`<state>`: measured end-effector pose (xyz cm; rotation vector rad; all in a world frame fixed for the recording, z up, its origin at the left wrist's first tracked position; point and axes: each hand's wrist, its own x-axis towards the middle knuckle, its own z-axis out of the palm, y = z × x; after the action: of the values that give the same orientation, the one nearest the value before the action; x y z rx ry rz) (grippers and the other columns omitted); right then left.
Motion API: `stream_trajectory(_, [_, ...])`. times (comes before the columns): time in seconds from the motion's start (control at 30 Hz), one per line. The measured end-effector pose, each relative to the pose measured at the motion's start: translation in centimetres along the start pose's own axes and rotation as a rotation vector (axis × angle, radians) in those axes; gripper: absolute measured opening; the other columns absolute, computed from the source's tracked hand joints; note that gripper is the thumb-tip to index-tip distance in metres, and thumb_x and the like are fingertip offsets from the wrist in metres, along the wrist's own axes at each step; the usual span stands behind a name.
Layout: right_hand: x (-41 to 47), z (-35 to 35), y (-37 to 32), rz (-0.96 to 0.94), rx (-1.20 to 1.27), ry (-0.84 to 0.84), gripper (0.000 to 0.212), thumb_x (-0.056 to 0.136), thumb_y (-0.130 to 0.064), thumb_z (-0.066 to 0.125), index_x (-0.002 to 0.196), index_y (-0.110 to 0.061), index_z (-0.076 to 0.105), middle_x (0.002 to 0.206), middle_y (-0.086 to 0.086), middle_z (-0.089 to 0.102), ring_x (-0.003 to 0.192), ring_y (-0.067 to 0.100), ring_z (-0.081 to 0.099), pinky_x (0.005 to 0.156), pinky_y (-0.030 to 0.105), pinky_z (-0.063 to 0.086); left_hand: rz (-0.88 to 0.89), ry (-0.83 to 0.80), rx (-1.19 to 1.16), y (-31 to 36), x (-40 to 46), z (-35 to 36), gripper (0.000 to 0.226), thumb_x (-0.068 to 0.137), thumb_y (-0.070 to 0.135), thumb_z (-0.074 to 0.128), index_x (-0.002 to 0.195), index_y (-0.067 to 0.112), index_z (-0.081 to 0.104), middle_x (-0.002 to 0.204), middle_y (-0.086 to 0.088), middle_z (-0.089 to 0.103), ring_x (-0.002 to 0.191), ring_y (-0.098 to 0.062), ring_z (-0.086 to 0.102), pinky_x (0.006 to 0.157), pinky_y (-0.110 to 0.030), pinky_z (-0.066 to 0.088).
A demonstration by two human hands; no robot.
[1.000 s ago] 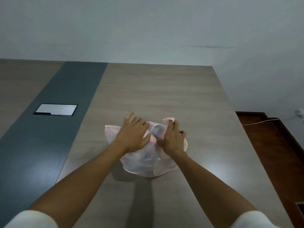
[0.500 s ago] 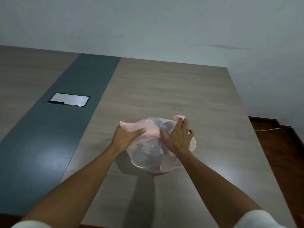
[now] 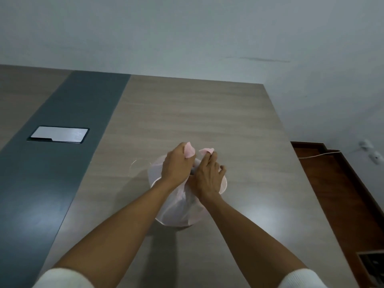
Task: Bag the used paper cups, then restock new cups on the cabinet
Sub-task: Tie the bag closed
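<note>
A thin pink translucent plastic bag (image 3: 178,210) stands bunched on the wooden table (image 3: 187,113), near its right side. My left hand (image 3: 175,164) grips one pink handle of the bag, which sticks out above its knuckles. Close beside it, my right hand (image 3: 207,175) pinches the other pink handle at its fingertips. Both handles are drawn together over the bag's mouth. What is inside the bag is hidden by my hands and the blurred plastic; no cups show plainly.
A dark grey strip (image 3: 62,163) runs down the table, with a silver cable hatch (image 3: 59,134) set in it. The table's right edge drops to a brown floor (image 3: 342,194). A white cable (image 3: 318,155) runs to wall sockets (image 3: 372,154).
My hands have gone from pressing on the spread bag to gripping its two handles and pulling them up and together. The bag now stands taller and narrower.
</note>
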<state>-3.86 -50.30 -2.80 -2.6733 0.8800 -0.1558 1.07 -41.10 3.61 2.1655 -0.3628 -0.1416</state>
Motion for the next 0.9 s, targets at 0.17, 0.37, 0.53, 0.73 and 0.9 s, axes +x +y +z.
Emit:
stream_trajectory(0.17, [-0.2,-0.1,0.3,-0.249,0.034,0.030,0.068,0.091,-0.047,0.062,0.148,-0.019,0.038,0.147,0.006,0.040,0.126,0.025,0.050,0.109,0.047,0.034,0.078,-0.086,0.173,0.1,-0.2,1.2,0.032,0.100,0.043,0.058,0.116,0.015,0.060,0.108,0.005,0.056,0.095,-0.016,0.056,0.083,-0.027,0.042])
stream_trajectory(0.37, [0.7,-1.7,2.2,-0.180,0.651,0.099,0.054,0.088,0.003,0.053,0.133,-0.025,0.056,0.125,-0.004,0.049,0.102,-0.008,0.051,0.094,0.018,0.043,0.134,-0.139,-0.053,-1.3,0.7,-0.2,0.046,0.103,0.007,0.044,0.144,0.025,0.036,0.125,0.002,0.031,0.096,-0.022,0.061,0.086,-0.041,0.057])
stream_trajectory(0.53, [1.8,-3.2,2.5,-0.138,0.725,-0.004,0.063,0.089,0.011,0.052,0.141,-0.024,0.056,0.132,-0.003,0.055,0.120,0.010,0.054,0.104,0.026,0.046,0.121,0.010,-0.017,-1.9,1.4,0.0,0.077,0.099,-0.006,0.045,0.164,0.023,0.016,0.134,0.004,0.032,0.094,-0.023,0.062,0.080,-0.045,0.059])
stream_trajectory(0.73, [1.6,-4.4,2.0,-0.154,0.701,-0.096,0.062,0.089,0.003,0.056,0.145,-0.024,0.053,0.128,-0.006,0.054,0.114,0.009,0.051,0.102,0.027,0.045,-0.234,0.138,-0.297,-0.4,2.1,0.4,0.046,0.094,0.032,0.045,0.137,0.015,0.047,0.122,-0.012,0.063,0.106,-0.033,0.064,0.091,-0.050,0.056])
stream_trajectory(0.9, [2.2,-4.0,1.5,0.020,0.635,0.020,0.046,0.100,-0.006,0.055,0.144,-0.017,0.056,0.119,0.010,0.060,0.108,0.024,0.060,0.088,0.026,0.046,-0.339,-0.037,-0.385,0.1,2.1,-0.1,0.045,0.102,0.038,0.038,0.103,0.009,0.072,0.098,-0.004,0.074,0.096,-0.027,0.067,0.085,-0.041,0.054])
